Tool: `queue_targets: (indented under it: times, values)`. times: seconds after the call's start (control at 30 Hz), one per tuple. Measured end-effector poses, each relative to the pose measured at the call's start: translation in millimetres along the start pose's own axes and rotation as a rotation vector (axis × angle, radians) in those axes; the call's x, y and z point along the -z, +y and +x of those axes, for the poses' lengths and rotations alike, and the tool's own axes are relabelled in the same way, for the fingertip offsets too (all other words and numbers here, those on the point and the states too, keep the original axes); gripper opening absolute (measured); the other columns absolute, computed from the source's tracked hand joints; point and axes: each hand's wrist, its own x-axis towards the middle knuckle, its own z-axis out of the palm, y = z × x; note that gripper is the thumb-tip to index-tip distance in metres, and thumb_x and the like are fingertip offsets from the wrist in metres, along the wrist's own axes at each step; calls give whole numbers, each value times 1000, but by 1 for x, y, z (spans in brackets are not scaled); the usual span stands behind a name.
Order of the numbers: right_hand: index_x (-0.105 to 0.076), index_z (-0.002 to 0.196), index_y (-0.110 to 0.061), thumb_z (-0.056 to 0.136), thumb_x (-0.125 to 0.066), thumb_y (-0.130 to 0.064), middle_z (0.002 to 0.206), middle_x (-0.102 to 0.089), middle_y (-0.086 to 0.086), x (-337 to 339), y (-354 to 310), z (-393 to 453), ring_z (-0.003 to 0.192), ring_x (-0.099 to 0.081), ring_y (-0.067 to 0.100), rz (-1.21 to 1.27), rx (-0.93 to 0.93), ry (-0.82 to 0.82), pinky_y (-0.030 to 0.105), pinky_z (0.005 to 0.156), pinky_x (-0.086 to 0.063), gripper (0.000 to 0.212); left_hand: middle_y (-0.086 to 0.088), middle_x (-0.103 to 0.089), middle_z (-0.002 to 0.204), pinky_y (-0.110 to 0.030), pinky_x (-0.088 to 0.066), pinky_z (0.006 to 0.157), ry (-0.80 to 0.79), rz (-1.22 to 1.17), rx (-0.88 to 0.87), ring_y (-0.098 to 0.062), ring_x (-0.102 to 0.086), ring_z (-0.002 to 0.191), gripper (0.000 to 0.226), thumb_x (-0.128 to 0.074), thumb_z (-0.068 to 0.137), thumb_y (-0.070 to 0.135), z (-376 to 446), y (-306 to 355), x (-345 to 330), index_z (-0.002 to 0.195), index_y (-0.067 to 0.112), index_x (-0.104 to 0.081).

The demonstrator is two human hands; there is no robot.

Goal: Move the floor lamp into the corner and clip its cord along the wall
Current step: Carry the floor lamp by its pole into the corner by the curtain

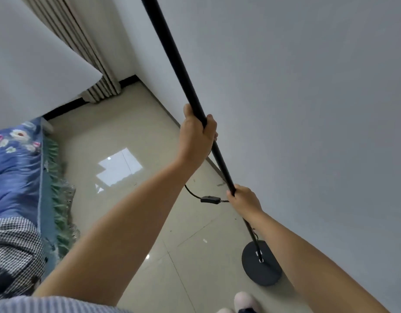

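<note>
Lamp pole (179, 64) top cut off, cord (192, 194) partly hidden behind arms — left hand (198, 134) wrapped around pole, right hand (243, 198) gripping lower; base (261, 263) near right wall (308, 109).

Lamp pole (172, 53) stands beside the right-hand wall (308, 109), base (261, 263) on the floor (127, 132). Bed (16, 172) lies left; curtain (86, 53) hangs in the far corner.

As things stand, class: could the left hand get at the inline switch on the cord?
Probably yes. The left hand grips the pole; the inline switch hangs on the cord just below, nothing between, but it must let go first.
</note>
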Motion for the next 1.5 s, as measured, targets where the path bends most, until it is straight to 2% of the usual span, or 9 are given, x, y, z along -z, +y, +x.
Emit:
queue_targets:
  times: [0.07, 0.17, 0.3, 0.47, 0.6, 0.73, 1.0, 1.3, 1.5]
  values:
    - [-38, 57, -14, 90, -39, -18, 55, -40, -1, -9, -18, 13, 48, -37, 15, -40, 29, -25, 25, 43, -24, 33, -2, -43, 56, -4, -40, 36, 9, -32, 19, -9, -48, 41, 34, -36, 93, -1, 15, -7, 21, 75, 27, -29]
    - [-35, 52, -17, 91, -39, -18, 54, -40, 1, -25, -57, 33, 57, -44, 25, -122, 122, -44, 26, 44, -27, 39, -5, -44, 57, -5, -39, 36, 0, -48, 47, 0, -49, 34, 11, -35, 93, -2, 45, -19, 64, 92, 9, -35]
    - [-21, 48, -24, 91, -40, -17, 50, -32, -5, -51, -121, 65, 60, -43, 26, -241, 278, -64, 27, 53, -32, 47, -3, -49, 50, -13, -38, 33, 17, -29, 54, 1, -51, 32, 20, -35, 93, 0, 96, -46, 135, 84, 17, -29]
    - [-50, 63, -6, 90, -40, -17, 62, -54, 9, -100, -202, 119, 65, -52, 29, -347, 319, -74, 31, 56, -40, 31, 4, -55, 36, -17, -38, 32, 29, -35, 77, -2, -52, 31, 32, -36, 93, -1, 164, -92, 230, 74, 24, -28]
    - [-21, 48, -20, 88, -41, -14, 49, -31, -2, -139, -280, 167, 60, -45, 26, -418, 340, -28, 26, 47, -29, 45, -2, -56, 52, -13, -44, 34, -21, -35, 76, -1, -57, 37, 25, -37, 94, 2, 227, -128, 308, 78, 20, -30]
    - [-20, 48, -19, 87, -41, -14, 49, -30, -2, -166, -349, 225, 58, -43, 26, -476, 390, -34, 22, 42, -22, 45, -5, -55, 58, -12, -45, 36, -31, -46, 69, -1, -58, 39, 32, -36, 94, 4, 293, -157, 370, 72, 25, -29]
    - [-19, 46, -20, 86, -44, -13, 49, -30, -2, -216, -471, 375, 57, -42, 26, -486, 435, -43, 22, 41, -19, 47, -5, -57, 58, -12, -48, 35, -24, 11, 64, 0, -57, 35, 10, -36, 94, 4, 452, -238, 453, 94, 10, -27]
    - [-18, 46, -22, 86, -44, -14, 47, -28, -3, -255, -619, 576, 52, -34, 26, -480, 453, -55, 23, 42, -16, 48, -5, -56, 57, -10, -40, 33, -8, 29, 67, 1, -56, 35, 10, -35, 94, 6, 664, -323, 533, 93, 12, -27]
    - [-20, 46, -19, 86, -43, -13, 46, -28, -2, -283, -715, 713, 41, -26, 13, -450, 446, -65, 24, 42, -18, 46, -2, -57, 59, -10, -45, 37, -25, 46, 43, -12, -59, 52, 12, -37, 95, 6, 807, -381, 587, 93, 13, -28]
